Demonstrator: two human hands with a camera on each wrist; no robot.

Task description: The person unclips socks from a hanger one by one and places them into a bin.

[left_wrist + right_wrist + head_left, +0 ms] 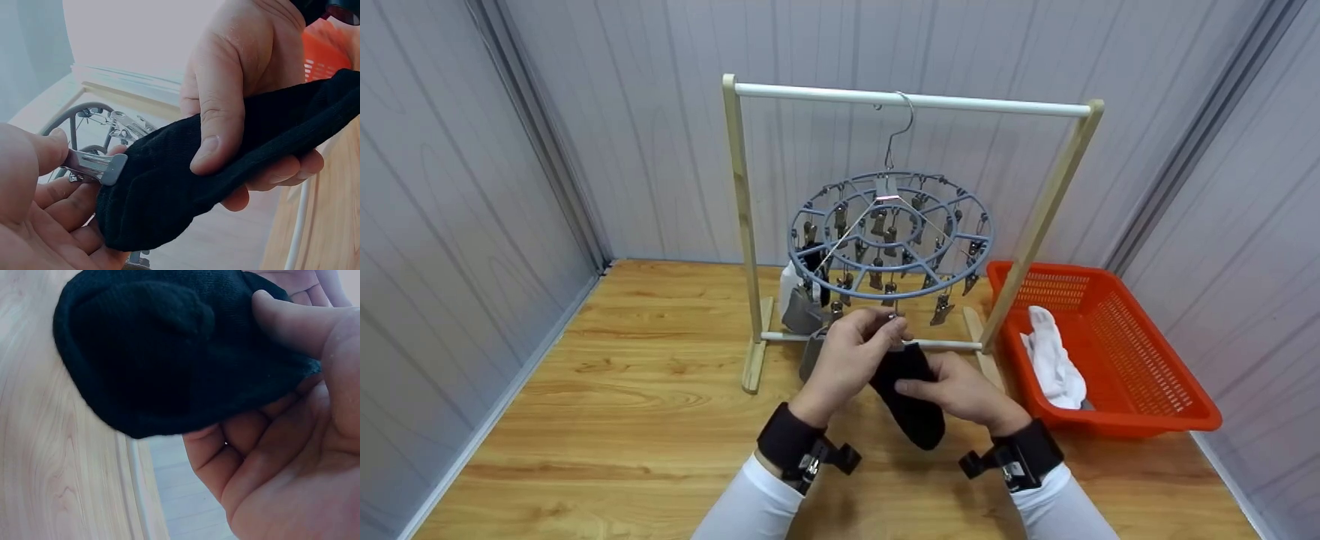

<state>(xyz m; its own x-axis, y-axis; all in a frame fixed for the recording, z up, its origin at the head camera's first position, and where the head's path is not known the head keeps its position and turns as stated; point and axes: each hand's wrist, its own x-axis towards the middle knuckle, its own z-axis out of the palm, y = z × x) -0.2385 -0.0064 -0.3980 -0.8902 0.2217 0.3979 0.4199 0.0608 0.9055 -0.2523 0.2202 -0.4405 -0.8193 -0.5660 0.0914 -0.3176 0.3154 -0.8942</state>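
In the head view a black sock (921, 426) hangs at a slant below the front rim of a round grey clip hanger (802, 259). My left hand (847, 360) pinches a metal clip (93, 166) between thumb and fingers. That clip lies over one end of the sock, as the left wrist view shows. With thumb on top and fingers beneath, my right hand (971, 394) holds the middle of the sock. The right wrist view shows the sock's other end (129, 365) hanging free, apart from the right hand's fingers.
The hanger hooks onto the white bar (982, 103) of a wooden-legged rack. Several metal clips dangle from it. Grey, white and black cloth items (802, 311) hang at its left. At right stands a red basket (1177, 352) with a white sock-like item (1054, 364) inside.
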